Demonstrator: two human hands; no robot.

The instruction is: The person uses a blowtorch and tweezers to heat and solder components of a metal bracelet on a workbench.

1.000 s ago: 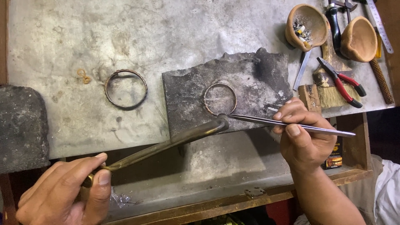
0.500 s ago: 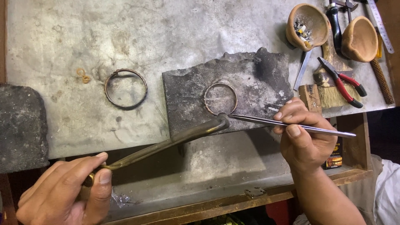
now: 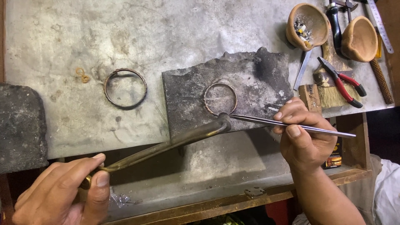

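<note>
- A dark stone block (image 3: 21, 127) is lying at 9 o'clock; the frame is cutting off its left side.
- The left hand (image 3: 62, 193) is sitting at 7 o'clock, thumb and forefinger closed narrowly on the near end of a brass blowpipe (image 3: 166, 146). The frame edge is cutting off the heel of the hand, and what the remaining fingers are doing cannot be told.
- The blowpipe is running up toward 1 o'clock from that hand; its curved tip is ending at the lower rim of the bangle on the slab.
- A loose patterned bangle (image 3: 125, 88) is lying flat on the grey metal-clad bench (image 3: 166, 33), at 10 o'clock from centre, well apart from both hands.
- A charred slab (image 3: 258, 79) is occupying the centre; a second bangle (image 3: 220, 98) is lying flat on it.
- Steel tweezers (image 3: 291, 125) are pointing toward 9 o'clock, their tips meeting the bangle rim beside the blowpipe tip. Whether anything is pinched there is too small to tell.
- The right hand (image 3: 306, 139) is at 4 o'clock, fingers pinched on the tweezers mid-length; the forearm is leaving the frame at the bottom.
- At 1 to 2 o'clock, two wooden bowls (image 3: 360, 39), a brush (image 3: 331, 93) and red-handled pliers (image 3: 343, 81) are crowding together; the top edge is cutting off further tools, and the left bowl's contents are hard to make out.
</note>
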